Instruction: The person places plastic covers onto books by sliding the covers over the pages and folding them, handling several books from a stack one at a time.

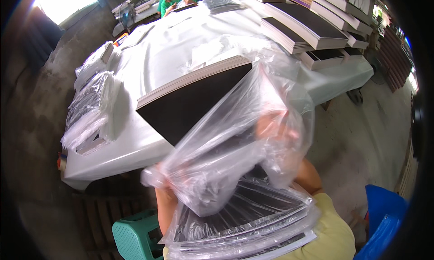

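A clear plastic bag is stretched between my two hands above my lap. My left hand is closed on one side of the bag, its fingers partly covered by bunched film. My right hand shows blurred through the plastic, seemingly inside the bag; how its fingers are set is hard to make out. Just behind the bag, on the near part of the table, lies a stack of black-topped boards with pale edges. A pile of plastic-wrapped black boards rests on my lap.
White sheeting covers the table. Wrapped packs line its left edge; stacked black boards fill the far right. A person in green works across the table. A green stool stands lower left, a blue object lower right.
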A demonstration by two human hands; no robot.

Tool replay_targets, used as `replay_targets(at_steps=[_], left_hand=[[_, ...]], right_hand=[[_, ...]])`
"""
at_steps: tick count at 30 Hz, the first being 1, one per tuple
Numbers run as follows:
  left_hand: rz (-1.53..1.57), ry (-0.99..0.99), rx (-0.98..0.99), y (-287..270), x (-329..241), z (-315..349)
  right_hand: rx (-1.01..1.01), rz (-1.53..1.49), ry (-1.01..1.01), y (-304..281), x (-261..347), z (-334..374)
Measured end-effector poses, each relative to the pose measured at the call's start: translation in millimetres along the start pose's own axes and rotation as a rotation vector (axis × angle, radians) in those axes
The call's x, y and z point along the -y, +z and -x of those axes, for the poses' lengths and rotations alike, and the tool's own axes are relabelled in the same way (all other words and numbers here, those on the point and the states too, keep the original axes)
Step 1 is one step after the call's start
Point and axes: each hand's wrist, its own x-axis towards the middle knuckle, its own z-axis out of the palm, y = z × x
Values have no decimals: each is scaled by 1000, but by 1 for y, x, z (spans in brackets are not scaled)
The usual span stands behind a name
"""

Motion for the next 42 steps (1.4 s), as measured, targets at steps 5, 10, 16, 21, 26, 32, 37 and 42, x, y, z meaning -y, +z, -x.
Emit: replay_targets(at_steps=[5,10,16,21,26,32,37,42], left_hand=[[94,176,-107,13,-41,-14],[-668,-78,250,13,-69,-32],[-1328,411,-508,36,-58,-78],[-1783,865,-530,44,-54,-91],[-1663,1045,-403,34,-43,-55],[-1289,490,-122,43,-94,-7],[-550,-185,-267,47,-105,-11],[-770,-401,20,19,-79,3]], right_hand=[[562,1215,574,17,13,-10],[-189,920,-89,25,38,-10],[-842,1823,-515,26,25,-49],[-838,2025,-827,12,37,-66],[-776,2033,-1029,21,14,-39],[-697,2104,-957,70,10,-13],[-664,1612,-595,87,21,6],[-451,1151,-221,92,31,22]])
